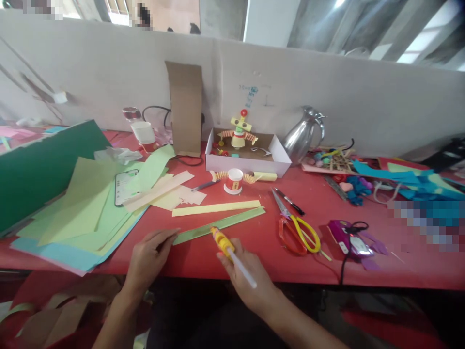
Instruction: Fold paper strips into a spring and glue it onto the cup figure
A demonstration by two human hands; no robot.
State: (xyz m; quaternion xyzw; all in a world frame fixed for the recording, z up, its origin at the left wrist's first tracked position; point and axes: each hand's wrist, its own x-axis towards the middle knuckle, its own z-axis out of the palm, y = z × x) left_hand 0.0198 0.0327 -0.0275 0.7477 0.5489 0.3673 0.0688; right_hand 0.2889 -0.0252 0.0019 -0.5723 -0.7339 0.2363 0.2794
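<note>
My left hand (150,254) pinches the near left end of a green paper strip (228,222) that lies slantwise on the red table. In my right hand (250,274) is a yellow pen-shaped glue gun (222,242), a whitish stick jutting out of its back. Its tip is over the middle of the green strip; whether it touches cannot be seen. Just behind lies a yellow paper strip (216,208). Farther back stands a small red and white paper cup (234,182) with folded paper arms. Scissors (296,228) with red and yellow handles rest to the right.
Coloured paper sheets (76,208) and a phone (125,186) cover the left side. At the back, a white box (247,165) holds a paper figure (240,133), beside a metal jug (303,133). A purple device (348,240) with a black cable lies right, near scraps and pompoms.
</note>
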